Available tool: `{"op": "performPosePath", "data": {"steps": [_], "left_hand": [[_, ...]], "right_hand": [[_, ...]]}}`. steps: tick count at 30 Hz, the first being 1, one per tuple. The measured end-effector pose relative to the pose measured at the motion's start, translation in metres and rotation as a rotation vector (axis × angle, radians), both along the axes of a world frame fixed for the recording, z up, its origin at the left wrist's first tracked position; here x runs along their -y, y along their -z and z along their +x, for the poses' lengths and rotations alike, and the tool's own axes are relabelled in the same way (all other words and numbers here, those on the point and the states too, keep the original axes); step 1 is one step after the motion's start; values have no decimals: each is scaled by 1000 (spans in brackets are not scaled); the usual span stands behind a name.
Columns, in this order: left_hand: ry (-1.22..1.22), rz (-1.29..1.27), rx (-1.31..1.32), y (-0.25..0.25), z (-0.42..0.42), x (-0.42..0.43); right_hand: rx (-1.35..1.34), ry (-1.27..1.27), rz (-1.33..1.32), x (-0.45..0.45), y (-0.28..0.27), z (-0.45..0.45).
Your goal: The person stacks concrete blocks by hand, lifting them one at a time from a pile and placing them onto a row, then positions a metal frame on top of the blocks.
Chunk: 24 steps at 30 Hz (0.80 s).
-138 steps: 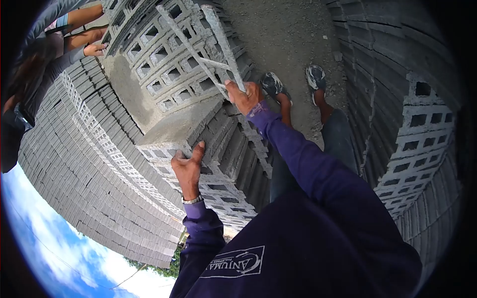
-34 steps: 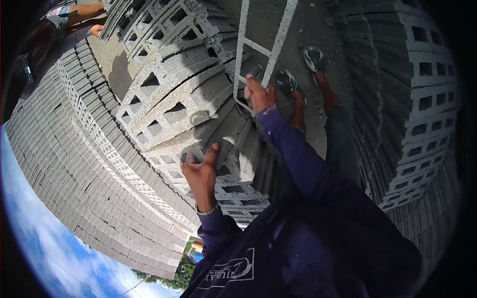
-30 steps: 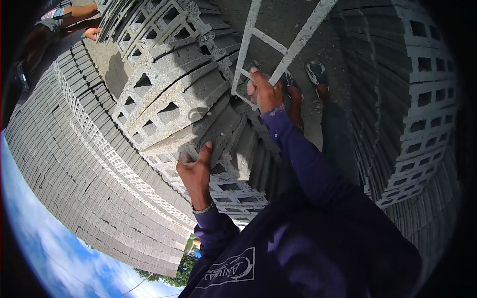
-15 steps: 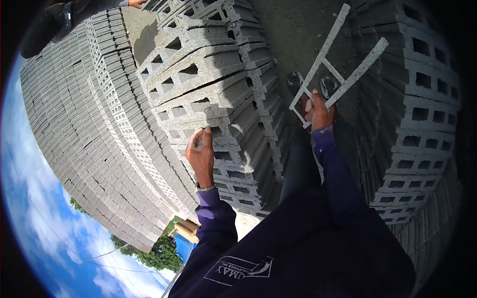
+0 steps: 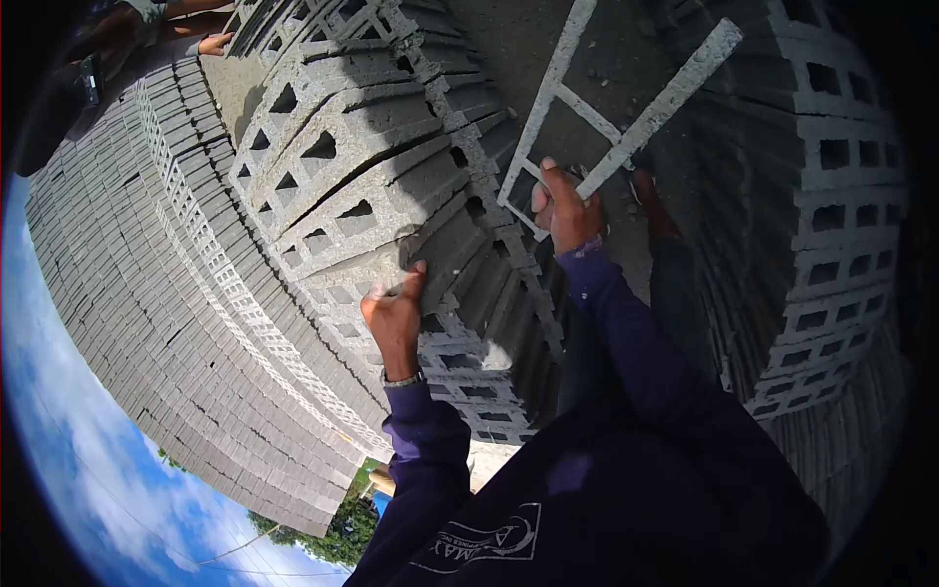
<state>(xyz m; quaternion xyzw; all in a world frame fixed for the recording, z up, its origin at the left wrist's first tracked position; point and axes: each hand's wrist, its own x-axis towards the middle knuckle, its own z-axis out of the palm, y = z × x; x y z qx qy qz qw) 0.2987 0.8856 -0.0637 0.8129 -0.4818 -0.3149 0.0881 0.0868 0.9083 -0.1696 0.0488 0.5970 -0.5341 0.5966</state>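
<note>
Grey-crusted, the ladder-like frame (image 5: 665, 110) is right of the block stack (image 5: 386, 147), the right hand's (image 5: 567, 207) grip closed around it. The left hand (image 5: 393, 311), grip partly open, touches the stack's near corner.

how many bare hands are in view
3: the left hand touching a grey hollow concrete block, the right hand gripping a grey ladder-like frame, and another person's hand at upper left. Another may be hidden.

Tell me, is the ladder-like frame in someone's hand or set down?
In hand: the right hand has its fingers wrapped around the frame near one end, with its long bars sticking out beyond.
</note>
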Motion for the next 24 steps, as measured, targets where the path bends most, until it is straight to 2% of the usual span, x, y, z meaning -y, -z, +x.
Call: {"op": "performPosePath", "data": {"steps": [3,6,10,12,14,15,16,18,20,22,24], "left_hand": [[-43,184,109,-18,8,6],[0,86,-6,-16,4,4],[-22,97,-50,-12,10,3],[-1,58,-86,-6,2,9],[-12,-60,-159,-5,4,1],[-47,70,-81,-15,1,5],[-47,80,-86,-17,4,3],[-18,60,-83,-11,7,4],[-11,57,-59,-11,7,5],[-66,90,-61,-15,0,6],[-39,64,-81,-14,1,4]], "right_hand": [[35,51,-45,22,-7,8],[50,107,-47,36,-5,16],[-20,4,95,15,64,99],[-78,-32,102,6,78,112],[-26,21,28,22,51,71],[35,82,-18,21,30,51],[142,115,-18,24,23,32],[95,192,-5,38,4,8],[169,149,-21,34,25,21],[-12,160,49,35,57,71],[-74,13,97,36,72,81]]}}
